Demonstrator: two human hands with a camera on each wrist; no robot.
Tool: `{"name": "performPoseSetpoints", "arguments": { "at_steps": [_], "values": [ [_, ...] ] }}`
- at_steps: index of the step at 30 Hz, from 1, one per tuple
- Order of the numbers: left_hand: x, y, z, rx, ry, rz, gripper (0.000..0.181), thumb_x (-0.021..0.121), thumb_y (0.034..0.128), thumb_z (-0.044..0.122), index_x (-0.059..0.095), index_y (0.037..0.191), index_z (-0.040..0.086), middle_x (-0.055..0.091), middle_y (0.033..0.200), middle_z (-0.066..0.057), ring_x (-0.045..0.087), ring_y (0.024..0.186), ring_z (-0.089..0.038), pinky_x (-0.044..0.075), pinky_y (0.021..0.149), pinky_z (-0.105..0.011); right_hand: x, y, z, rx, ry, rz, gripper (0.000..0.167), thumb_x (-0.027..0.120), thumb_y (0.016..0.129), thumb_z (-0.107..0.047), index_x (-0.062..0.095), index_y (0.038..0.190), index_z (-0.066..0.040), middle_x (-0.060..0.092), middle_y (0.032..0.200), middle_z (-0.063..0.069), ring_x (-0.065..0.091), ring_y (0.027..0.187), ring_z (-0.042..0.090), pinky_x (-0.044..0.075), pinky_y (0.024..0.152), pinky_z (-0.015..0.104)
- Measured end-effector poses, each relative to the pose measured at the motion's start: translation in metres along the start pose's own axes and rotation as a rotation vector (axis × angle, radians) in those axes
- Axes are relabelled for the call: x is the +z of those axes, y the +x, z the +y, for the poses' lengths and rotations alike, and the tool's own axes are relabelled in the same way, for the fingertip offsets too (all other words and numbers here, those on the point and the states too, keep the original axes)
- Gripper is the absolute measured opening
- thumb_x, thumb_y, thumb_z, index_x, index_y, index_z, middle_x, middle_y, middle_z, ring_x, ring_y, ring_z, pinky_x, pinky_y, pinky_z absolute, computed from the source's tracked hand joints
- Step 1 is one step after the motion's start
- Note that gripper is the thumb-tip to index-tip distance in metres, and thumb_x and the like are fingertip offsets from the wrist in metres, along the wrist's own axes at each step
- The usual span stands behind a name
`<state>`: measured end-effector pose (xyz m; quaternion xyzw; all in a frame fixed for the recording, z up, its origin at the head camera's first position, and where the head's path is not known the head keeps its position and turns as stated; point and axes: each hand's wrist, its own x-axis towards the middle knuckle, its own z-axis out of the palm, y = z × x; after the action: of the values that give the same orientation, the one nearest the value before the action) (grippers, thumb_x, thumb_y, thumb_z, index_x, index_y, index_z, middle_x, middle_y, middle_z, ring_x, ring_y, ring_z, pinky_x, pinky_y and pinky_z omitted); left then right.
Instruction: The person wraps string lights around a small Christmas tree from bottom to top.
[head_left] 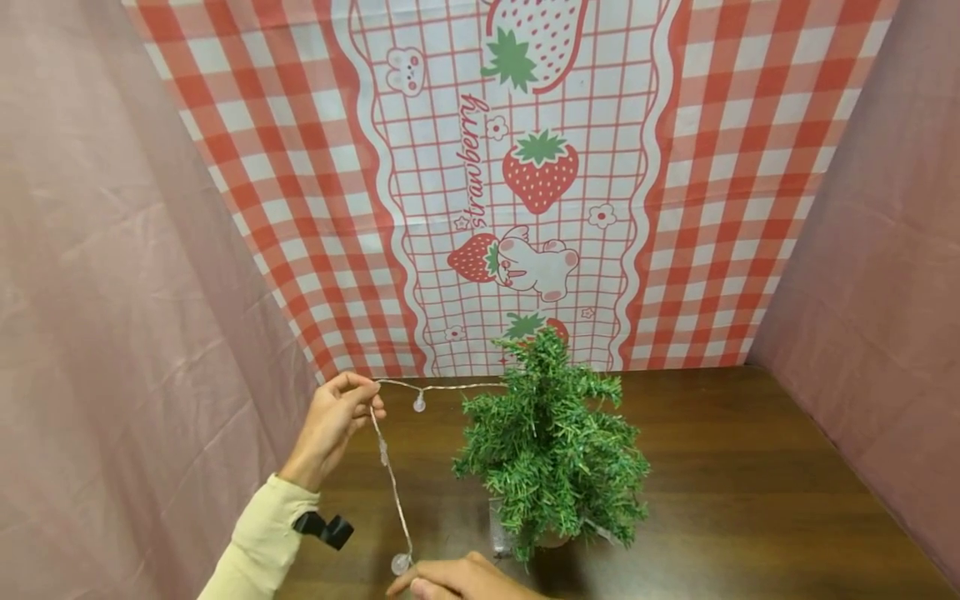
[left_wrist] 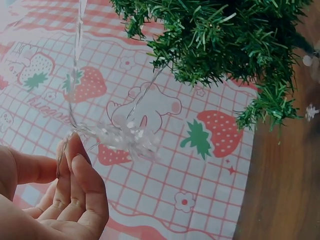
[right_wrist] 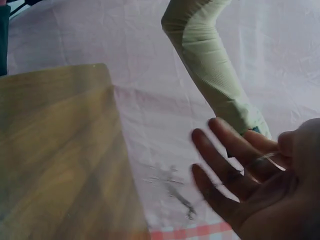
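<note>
A thin clear light string (head_left: 393,487) runs from my left hand (head_left: 333,429) down to my right hand (head_left: 468,579), and from my left hand across to the green tree (head_left: 555,442). My left thumb and fingertips pinch it left of the tree. In the left wrist view, clear bulbs (left_wrist: 125,140) hang just beyond the left hand (left_wrist: 65,195). My right hand (right_wrist: 255,185) holds the string between thumb and index finger, its other fingers spread, and the strand crosses them. A round bulb (head_left: 401,564) lies by the right fingertips. The tree stands upright, its base largely hidden.
Behind the brown wooden table (head_left: 720,467) hangs a red-and-white strawberry cloth (head_left: 525,225). Pink cloth (head_left: 150,292) hangs at the left and more pink cloth (head_left: 855,250) at the right. A clear object (head_left: 498,529) stands at the tree's lower left.
</note>
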<state>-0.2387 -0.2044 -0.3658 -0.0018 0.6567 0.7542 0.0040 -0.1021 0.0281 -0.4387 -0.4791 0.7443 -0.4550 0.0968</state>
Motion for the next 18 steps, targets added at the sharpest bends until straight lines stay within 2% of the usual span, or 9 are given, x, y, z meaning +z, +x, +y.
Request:
{"name": "performPoseSetpoints", "arguments": {
  "at_steps": [3,5,10,12,14,17,18],
  "values": [
    [-0.002,-0.001,-0.004,-0.016,0.003,-0.010,0.005,0.060,0.0971,0.004,0.057,0.094,0.003,0.062,0.075,-0.005,0.063,0.064,-0.014,0.059,0.071,-0.030,-0.007,-0.003,-0.005,-0.004,0.109,0.036,0.035,0.034,0.110,-0.016,0.064,0.127,-0.013,0.071,0.087,0.001,0.053,0.073,-0.012,0.050,0.069,0.013],
    [-0.004,-0.002,-0.006,-0.018,0.009,-0.022,0.006,0.061,0.0973,0.005,0.057,0.095,0.003,0.061,0.074,-0.005,0.062,0.064,-0.014,0.058,0.069,-0.029,-0.011,-0.005,-0.007,-0.040,0.128,0.069,0.034,0.034,0.109,-0.012,0.064,0.125,-0.012,0.063,0.074,0.001,0.047,0.065,-0.013,0.050,0.062,0.013],
    [-0.005,-0.003,-0.013,-0.015,0.014,-0.047,0.006,0.060,0.0977,0.007,0.056,0.095,0.003,0.061,0.071,-0.005,0.061,0.061,-0.015,0.055,0.063,-0.026,-0.014,-0.011,-0.012,-0.101,0.121,0.120,0.033,0.036,0.108,-0.008,0.066,0.120,-0.013,0.055,0.067,-0.001,0.043,0.062,-0.013,0.049,0.056,0.014],
    [-0.006,-0.003,-0.015,-0.019,0.010,-0.051,0.006,0.060,0.0980,0.007,0.056,0.095,0.003,0.061,0.071,-0.005,0.061,0.061,-0.015,0.055,0.063,-0.026,-0.013,-0.013,-0.013,-0.073,0.161,0.111,0.032,0.036,0.108,-0.009,0.067,0.118,-0.012,0.064,0.075,-0.001,0.050,0.069,-0.012,0.051,0.062,0.015],
    [-0.005,-0.004,-0.017,-0.022,0.007,-0.057,0.005,0.059,0.0984,0.006,0.056,0.095,0.003,0.061,0.072,-0.005,0.060,0.061,-0.015,0.055,0.062,-0.025,-0.010,-0.015,-0.012,-0.062,0.158,0.102,0.032,0.037,0.108,-0.010,0.067,0.116,-0.012,0.071,0.085,0.001,0.056,0.075,-0.011,0.052,0.067,0.015],
    [-0.002,-0.007,-0.019,-0.024,0.008,-0.080,0.005,0.058,0.0990,0.006,0.056,0.096,0.003,0.060,0.072,-0.005,0.060,0.061,-0.014,0.055,0.063,-0.025,-0.003,-0.019,-0.009,-0.067,0.040,0.110,0.029,0.040,0.107,-0.011,0.069,0.110,-0.012,0.075,0.099,0.000,0.061,0.086,-0.011,0.050,0.074,0.011],
    [-0.001,-0.008,-0.020,-0.027,0.013,-0.090,0.005,0.057,0.0992,0.006,0.055,0.096,0.003,0.060,0.072,-0.005,0.060,0.061,-0.014,0.055,0.063,-0.025,-0.001,-0.021,-0.007,-0.089,-0.018,0.124,0.027,0.042,0.107,-0.010,0.069,0.105,-0.013,0.075,0.092,-0.001,0.059,0.081,-0.014,0.049,0.071,0.009]
  ]
}}
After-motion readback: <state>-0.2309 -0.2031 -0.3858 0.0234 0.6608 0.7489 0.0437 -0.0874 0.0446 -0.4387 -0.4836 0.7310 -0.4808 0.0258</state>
